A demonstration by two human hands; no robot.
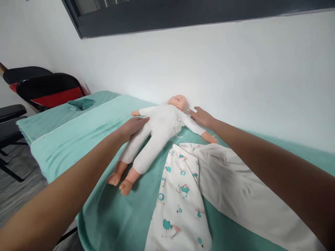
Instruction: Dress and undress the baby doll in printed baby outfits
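Note:
A baby doll (164, 120) with a white cloth body lies on its back, its head against the wall side and its bare feet toward me. My left hand (134, 126) rests at the doll's hip on the left, fingers stretched out along its side. Over the doll's arm on the right is my right hand (201, 116), fingers apart near the shoulder; whether it touches the arm I cannot tell. Closer to me lies a white baby garment (180, 188) printed with teal and pink pictures. Its plain white part (230, 181) spreads to the right, partly behind my right forearm.
Everything lies on a teal padded cover (86, 136) set against a white wall (209, 66). A small rumpled teal cloth (81, 104) is at the far left end. Black folding chairs (49, 85) with red stand beyond it. A dark window frame (183, 15) runs above.

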